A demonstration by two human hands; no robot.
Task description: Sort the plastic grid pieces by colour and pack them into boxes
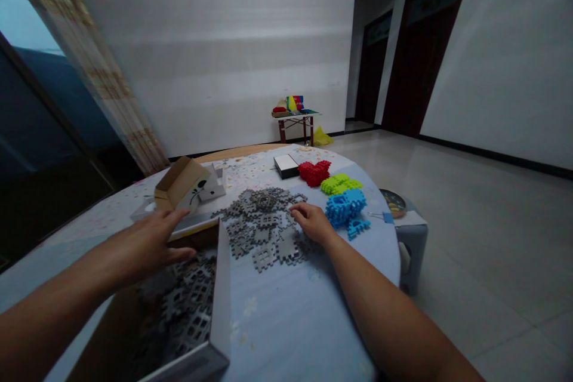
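My left hand (154,242) is over the far rim of an open cardboard box (220,298), thumb and fingers apart, with nothing seen between them. Inside the box lie many grey interlocking plastic pieces (190,304) with notched edges. Beyond it, a loose pile of the same grey pieces (264,215) spreads over the table. At the pile's right edge my right hand (313,224) has its fingers curled together. Whatever may be between those fingertips is too small and hidden to make out.
Blue pieces (345,209), lime-green pieces (340,184) and red pieces (314,172) sit along the right edge of the clothed table (277,304). A black-and-white box (285,166) stands behind. An opened carton (183,185) is at left. A grey stool (412,242) stands at right.
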